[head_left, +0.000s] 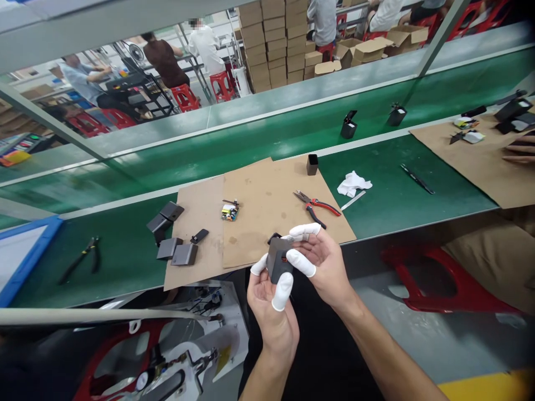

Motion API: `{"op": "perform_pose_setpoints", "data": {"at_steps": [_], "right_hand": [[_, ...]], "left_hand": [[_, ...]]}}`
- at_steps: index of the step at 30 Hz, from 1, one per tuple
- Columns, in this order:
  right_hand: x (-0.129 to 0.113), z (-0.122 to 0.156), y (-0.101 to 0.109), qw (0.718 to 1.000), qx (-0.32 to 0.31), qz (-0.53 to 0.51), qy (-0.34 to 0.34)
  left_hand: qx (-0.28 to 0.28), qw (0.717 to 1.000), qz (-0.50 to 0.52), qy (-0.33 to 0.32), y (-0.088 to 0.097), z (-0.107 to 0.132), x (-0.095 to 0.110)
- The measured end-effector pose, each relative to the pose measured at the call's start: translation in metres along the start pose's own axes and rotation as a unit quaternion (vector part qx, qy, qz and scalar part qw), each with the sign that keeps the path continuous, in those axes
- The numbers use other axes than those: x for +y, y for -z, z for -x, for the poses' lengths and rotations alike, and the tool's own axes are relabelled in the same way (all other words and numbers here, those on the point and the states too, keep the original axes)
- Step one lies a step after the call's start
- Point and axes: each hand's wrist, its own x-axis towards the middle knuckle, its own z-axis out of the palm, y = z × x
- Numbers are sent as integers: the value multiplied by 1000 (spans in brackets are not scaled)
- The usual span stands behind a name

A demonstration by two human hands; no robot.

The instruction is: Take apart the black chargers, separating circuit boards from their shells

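Between my two hands, just off the table's front edge, is a dark grey box-shaped casing (279, 259) with small orange marks on one face. My left hand (273, 309) grips it from below and the left, thumb against its front. My right hand (320, 259) has thumb and fingers on its right side and top. White finger cots cover several fingertips. At the casing's upper end a small black part (273, 238) shows; whether it is attached I cannot tell. On the cardboard (267, 189) beyond lie red-and-black pliers (315, 207) and a small circuit assembly (229, 210).
Several grey casings (184, 254) sit on the left, near black-handled cutters (79, 260) and a blue-edged frame (31, 262). An open black casing (312, 165) stands at the back. A white cloth (353, 184) and tweezers (417, 178) lie right. A co-worker's hand (520, 150) is far right.
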Motion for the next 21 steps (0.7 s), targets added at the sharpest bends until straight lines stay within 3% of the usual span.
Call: {"op": "perform_pose_setpoints", "data": {"at_steps": [3, 6, 8, 9, 11, 16, 21], "right_hand": [[8, -6, 4, 992, -27, 116, 33], [26, -17, 6, 985, -51, 166, 10], [42, -28, 7, 986, -58, 153, -19], [50, -33, 8, 988, -57, 143, -26], [65, -44, 11, 989, -47, 135, -26], [83, -59, 18, 982, -56, 178, 0], [76, -57, 15, 963, -77, 258, 28]], "left_hand": [[12, 977, -152, -150, 11, -24, -7], [-49, 892, -317, -319, 28, -52, -14], [-95, 844, -380, -367, 38, -66, -17], [-110, 833, -392, -374, 41, -71, -17], [-132, 837, -394, -355, 46, -78, -16], [-134, 917, -311, -210, 49, -84, -21], [-92, 928, -291, -213, 44, -88, -33]]}}
